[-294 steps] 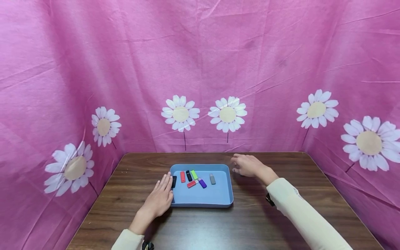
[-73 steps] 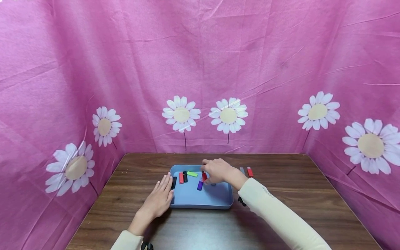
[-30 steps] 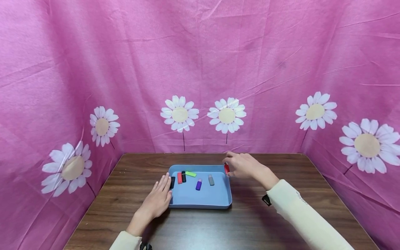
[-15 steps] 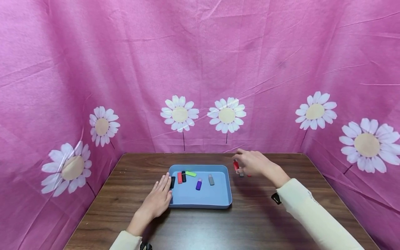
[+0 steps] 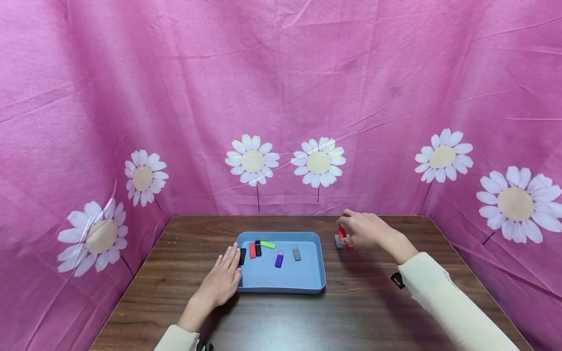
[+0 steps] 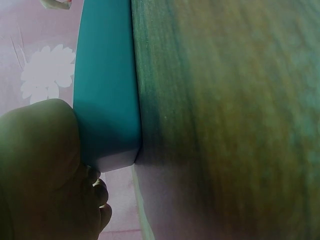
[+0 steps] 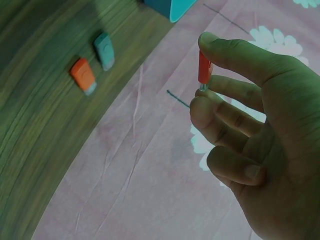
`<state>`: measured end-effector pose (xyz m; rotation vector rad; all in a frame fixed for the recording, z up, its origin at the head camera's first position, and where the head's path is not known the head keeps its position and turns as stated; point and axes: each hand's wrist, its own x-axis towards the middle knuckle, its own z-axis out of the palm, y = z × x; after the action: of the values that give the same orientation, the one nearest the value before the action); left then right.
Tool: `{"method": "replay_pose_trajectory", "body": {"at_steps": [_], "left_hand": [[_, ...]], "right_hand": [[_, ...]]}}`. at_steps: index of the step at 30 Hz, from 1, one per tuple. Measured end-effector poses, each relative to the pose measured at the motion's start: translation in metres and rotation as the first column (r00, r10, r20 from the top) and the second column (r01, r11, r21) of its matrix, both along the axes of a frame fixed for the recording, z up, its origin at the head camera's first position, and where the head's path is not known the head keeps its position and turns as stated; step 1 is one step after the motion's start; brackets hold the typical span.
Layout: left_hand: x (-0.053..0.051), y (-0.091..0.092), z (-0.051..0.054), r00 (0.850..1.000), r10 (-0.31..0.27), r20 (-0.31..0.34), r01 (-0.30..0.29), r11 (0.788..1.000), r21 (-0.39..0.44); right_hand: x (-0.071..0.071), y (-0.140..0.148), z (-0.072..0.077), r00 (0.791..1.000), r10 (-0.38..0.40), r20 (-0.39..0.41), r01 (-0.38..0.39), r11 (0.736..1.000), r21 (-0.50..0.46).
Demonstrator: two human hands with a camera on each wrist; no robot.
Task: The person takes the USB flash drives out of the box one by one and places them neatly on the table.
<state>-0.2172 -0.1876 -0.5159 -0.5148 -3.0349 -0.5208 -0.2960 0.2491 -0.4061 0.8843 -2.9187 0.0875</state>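
Observation:
My right hand (image 5: pixel 366 231) pinches a red USB flash drive (image 7: pixel 204 68) between thumb and fingertips, its clear-capped end pointing down in the right wrist view. The drive is held above the table, right of the blue tray (image 5: pixel 285 282). Beneath it on the wood lie a grey flash drive (image 5: pixel 338 242) and another red flash drive (image 7: pixel 83 75), side by side. My left hand (image 5: pixel 219 278) rests with straight fingers against the tray's left side. Inside the tray are red (image 5: pixel 252 250), black (image 5: pixel 258 247), green (image 5: pixel 268 244), purple (image 5: pixel 279 259) and grey (image 5: pixel 296 253) drives.
A black item (image 5: pixel 242 256) at the tray's left edge is partly covered by my left fingers. The brown wooden table (image 5: pixel 281 321) ends at a pink cloth backdrop (image 5: pixel 281 97) with white flowers, which stands along its back and sides.
My right hand has picked the red flash drive out of the tray and carried it over the right rim to beside the two drives on the table. My left hand stays put.

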Motion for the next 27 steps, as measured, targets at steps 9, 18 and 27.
{"method": "replay_pose_trajectory", "body": {"at_steps": [9,18,27], "left_hand": [[0.002,0.001,0.003,1.0,-0.002,0.01,0.002,1.0,0.012],[0.004,0.001,0.003,1.0,-0.013,-0.028,0.015,0.999,0.045],[0.003,0.002,0.005,1.0,-0.005,0.002,0.005,1.0,0.018]], "right_hand": [[-0.003,0.018,-0.005,0.999,-0.034,-0.002,0.034,0.999,-0.005],[-0.008,0.035,-0.012,0.999,-0.051,-0.008,0.05,0.999,-0.015],[-0.015,0.051,-0.023,0.996,-0.081,0.03,0.082,0.996,-0.026]]}}
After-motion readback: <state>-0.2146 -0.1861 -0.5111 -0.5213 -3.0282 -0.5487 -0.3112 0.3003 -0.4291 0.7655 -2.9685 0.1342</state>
